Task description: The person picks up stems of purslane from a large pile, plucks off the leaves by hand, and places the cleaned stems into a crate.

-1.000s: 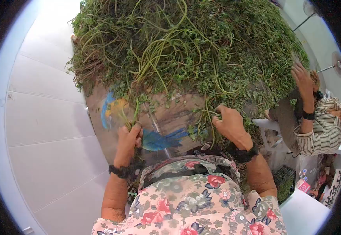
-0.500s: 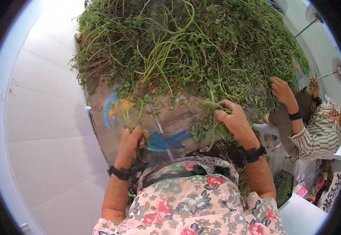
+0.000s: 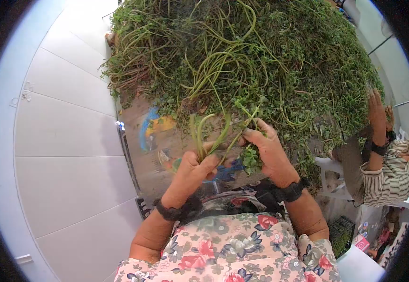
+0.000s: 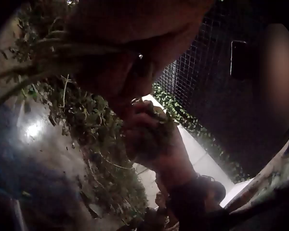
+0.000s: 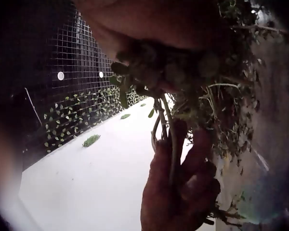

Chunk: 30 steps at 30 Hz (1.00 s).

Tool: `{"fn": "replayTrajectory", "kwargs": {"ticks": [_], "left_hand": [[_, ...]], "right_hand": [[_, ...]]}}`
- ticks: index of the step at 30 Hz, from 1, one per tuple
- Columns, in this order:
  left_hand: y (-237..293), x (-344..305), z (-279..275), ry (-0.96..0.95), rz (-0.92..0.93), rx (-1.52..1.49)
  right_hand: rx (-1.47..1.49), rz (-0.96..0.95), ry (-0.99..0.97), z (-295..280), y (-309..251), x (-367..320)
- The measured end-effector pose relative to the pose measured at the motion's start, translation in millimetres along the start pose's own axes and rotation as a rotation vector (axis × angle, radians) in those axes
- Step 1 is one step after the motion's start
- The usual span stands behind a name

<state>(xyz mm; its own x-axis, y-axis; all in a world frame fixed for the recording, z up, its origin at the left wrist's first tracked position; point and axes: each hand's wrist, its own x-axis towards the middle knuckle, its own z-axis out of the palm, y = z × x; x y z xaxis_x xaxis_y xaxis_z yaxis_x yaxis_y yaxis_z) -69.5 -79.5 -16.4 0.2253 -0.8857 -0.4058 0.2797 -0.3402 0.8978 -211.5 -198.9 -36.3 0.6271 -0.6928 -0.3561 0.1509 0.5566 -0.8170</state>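
In the head view my left hand (image 3: 192,176) grips a small bunch of green stems (image 3: 205,136), which stand up above its fist. My right hand (image 3: 271,152), close by on the right, pinches a leafy sprig (image 3: 250,159) whose leaves hang below the fingers. A thin stem runs between the two hands. Beyond them a large heap of green leafy stems (image 3: 261,61) covers most of the table (image 3: 143,164). The right wrist view shows the left hand's fingers (image 5: 176,192) around stems, below the dark right hand (image 5: 159,29).
At the right sits another person in a striped shirt (image 3: 388,178), hands raised near the heap. A black mesh crate (image 3: 343,232) stands low on the right beside a white surface (image 3: 359,263). White panels (image 3: 68,183) line the left side. Painted blue and yellow patterns mark the tabletop.
My left hand has moved right with its stems, close to my right hand. The sprig in my right hand has shifted, its leaves now hanging down. The other person's hand has moved up and outward.
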Motion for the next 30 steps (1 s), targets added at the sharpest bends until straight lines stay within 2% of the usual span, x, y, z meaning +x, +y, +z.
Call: {"fn": "replayTrajectory", "kwargs": {"ticks": [3, 6, 9, 10, 13, 16, 19, 23, 26, 30], "left_hand": [[0, 0, -5, 0.008, -0.044, -0.050], [-1, 5, -16, 0.070, -0.049, -0.004], [2, 7, -22, 0.091, -0.039, 0.031], [5, 8, -21, 0.096, -0.042, 0.051], [8, 10, -16, 0.067, -0.027, 0.060], [23, 7, -12, 0.040, -0.017, 0.020], [35, 0, -18, 0.048, 0.030, -0.173], [21, 4, -23, -0.020, 0.091, -0.587], [21, 8, -7, 0.088, 0.016, -0.064], [9, 15, -12, 0.144, 0.175, -0.156]], "right_hand": [[-0.046, 0.020, 0.020, -3, 2, -1], [-0.459, -0.083, 0.214, -27, 6, 1], [-0.722, -0.261, 0.307, -42, -20, -8], [-0.806, -0.317, 0.220, -35, -30, -13], [-1.155, -0.669, -0.089, -14, -29, -12], [-1.361, -0.555, -0.286, -8, -13, -6], [-1.388, -0.491, -0.243, -13, -13, -6], [-1.338, -0.449, -0.288, -12, -12, -5], [-1.335, -0.401, -0.344, 4, -7, -2], [-1.314, -0.447, -0.361, 7, -2, -3]]}}
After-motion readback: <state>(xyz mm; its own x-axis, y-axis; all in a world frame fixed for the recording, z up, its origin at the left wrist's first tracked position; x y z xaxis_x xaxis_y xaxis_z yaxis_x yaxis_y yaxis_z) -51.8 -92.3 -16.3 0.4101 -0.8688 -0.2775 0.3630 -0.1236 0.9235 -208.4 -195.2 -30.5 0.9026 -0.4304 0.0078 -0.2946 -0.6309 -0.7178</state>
